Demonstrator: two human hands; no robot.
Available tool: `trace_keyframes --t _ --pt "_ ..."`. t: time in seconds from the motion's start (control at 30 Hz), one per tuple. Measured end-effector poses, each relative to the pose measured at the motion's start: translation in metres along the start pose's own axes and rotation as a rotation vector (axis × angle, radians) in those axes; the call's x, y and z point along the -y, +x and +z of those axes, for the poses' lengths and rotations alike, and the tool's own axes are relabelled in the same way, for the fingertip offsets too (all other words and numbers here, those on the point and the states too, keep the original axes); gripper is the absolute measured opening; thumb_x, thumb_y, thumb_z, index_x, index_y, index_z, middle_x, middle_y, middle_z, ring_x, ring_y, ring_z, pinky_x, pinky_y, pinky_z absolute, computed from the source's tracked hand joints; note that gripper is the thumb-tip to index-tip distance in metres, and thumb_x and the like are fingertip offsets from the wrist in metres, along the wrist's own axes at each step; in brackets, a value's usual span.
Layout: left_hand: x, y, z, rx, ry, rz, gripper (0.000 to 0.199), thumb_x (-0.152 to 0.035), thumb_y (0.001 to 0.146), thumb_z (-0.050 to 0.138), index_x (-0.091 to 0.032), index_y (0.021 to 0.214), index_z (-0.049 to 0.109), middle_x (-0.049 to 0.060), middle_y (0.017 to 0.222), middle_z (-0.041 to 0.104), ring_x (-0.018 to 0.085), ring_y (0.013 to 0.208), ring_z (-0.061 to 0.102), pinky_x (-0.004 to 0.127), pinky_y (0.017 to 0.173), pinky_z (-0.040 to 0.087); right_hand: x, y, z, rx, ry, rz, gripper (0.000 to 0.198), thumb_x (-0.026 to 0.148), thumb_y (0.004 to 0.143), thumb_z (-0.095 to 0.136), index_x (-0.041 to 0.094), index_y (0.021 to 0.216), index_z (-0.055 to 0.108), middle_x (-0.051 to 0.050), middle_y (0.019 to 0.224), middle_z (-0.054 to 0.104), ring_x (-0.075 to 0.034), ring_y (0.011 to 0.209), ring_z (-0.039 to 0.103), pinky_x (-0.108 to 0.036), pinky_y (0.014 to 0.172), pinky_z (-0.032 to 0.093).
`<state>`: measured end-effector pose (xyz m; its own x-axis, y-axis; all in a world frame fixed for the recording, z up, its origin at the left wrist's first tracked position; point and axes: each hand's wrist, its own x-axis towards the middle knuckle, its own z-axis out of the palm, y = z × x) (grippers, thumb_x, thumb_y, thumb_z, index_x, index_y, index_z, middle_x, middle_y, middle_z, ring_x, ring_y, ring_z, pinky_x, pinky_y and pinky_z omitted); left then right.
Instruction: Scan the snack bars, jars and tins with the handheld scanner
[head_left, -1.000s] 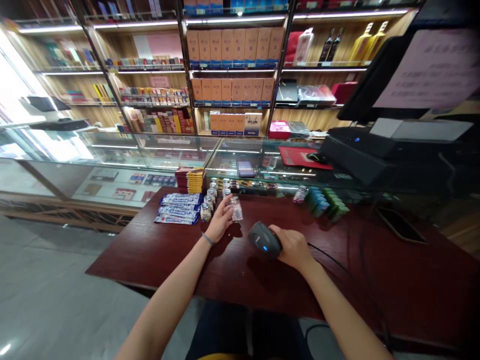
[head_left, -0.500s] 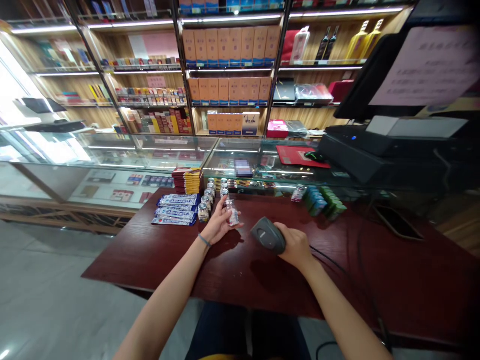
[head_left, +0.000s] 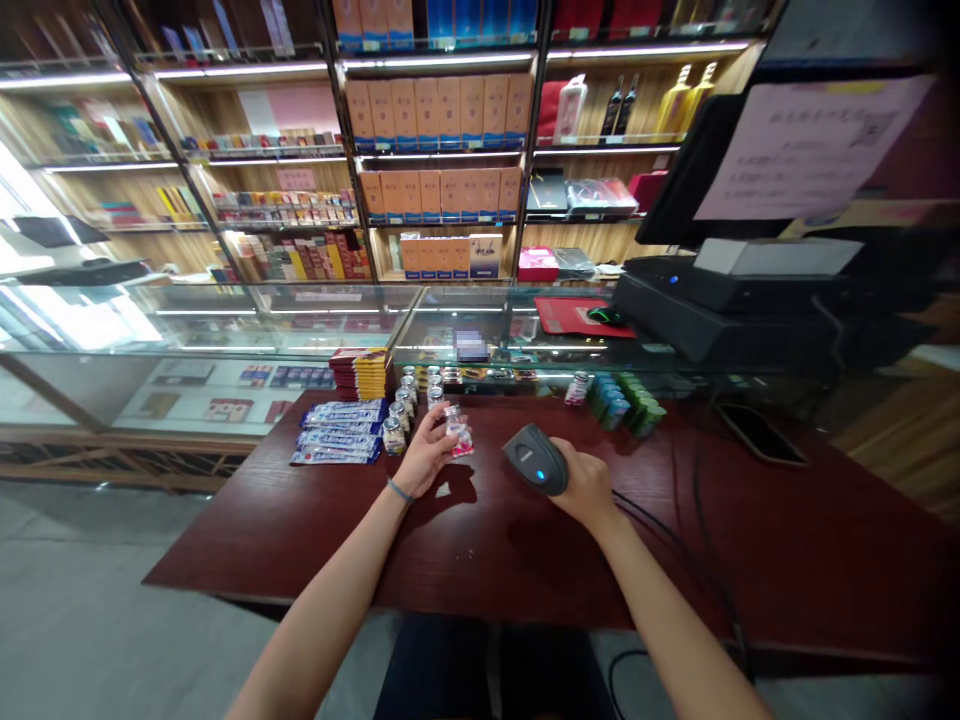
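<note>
A gap separates jar (head_left: 460, 438) from scanner (head_left: 537, 460).

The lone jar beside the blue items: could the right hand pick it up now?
Probably not straight away: the right hand is wrapped around the scanner, though nothing seems to stand between that hand and the jar.

Black mouse (head_left: 604, 316) on red mousepad (head_left: 564, 315)

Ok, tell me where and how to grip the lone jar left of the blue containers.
Grip the jar around its sides, below the lid, probably from the front left: it looks roughly upright, and the blue containers sit close on its right, with the glass case behind.
</note>
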<state>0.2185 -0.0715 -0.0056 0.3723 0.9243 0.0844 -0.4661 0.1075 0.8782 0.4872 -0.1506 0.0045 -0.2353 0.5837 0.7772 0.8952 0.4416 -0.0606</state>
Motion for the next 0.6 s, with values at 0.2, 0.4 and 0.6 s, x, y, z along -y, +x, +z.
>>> trace_keyframes --t 0.2,0.4,0.6 --pt "0.011 0.014 0.022 0.029 0.188 0.058 0.070 -0.030 0.075 0.078 -0.025 0.134 0.040 0.008 0.116 0.066 0.018 0.101 0.065 0.034 0.091 0.051 -0.018 -0.003 -0.010 -0.026 -0.061 0.130 0.038 0.031 0.074 0.054 0.014 0.107 0.057 -0.002 0.065 0.069 -0.020 0.057 0.066 -0.027 0.055 0.045" --pt "0.025 0.054 0.067 0.112 0.312 0.164 0.063 -0.027 0.074 0.076 -0.023 0.129 0.045 0.006 0.108 0.066 0.017 0.097 0.064 0.034 0.091 0.050 -0.045 -0.008 -0.027 -0.128 -0.143 0.293 0.038 0.033 0.074 0.058 0.016 0.108 0.057 -0.004 0.068 0.070 -0.022 0.058 0.067 -0.028 0.055 0.046" --pt "0.062 0.107 0.122 0.103 0.373 0.290 0.055 -0.023 0.073 0.074 -0.023 0.123 0.052 0.007 0.118 0.056 0.018 0.098 0.063 0.036 0.091 0.050 -0.073 -0.013 -0.045 -0.234 -0.247 0.439 0.038 0.036 0.075 0.060 0.018 0.108 0.057 -0.004 0.066 0.069 -0.023 0.058 0.067 -0.028 0.053 0.046"
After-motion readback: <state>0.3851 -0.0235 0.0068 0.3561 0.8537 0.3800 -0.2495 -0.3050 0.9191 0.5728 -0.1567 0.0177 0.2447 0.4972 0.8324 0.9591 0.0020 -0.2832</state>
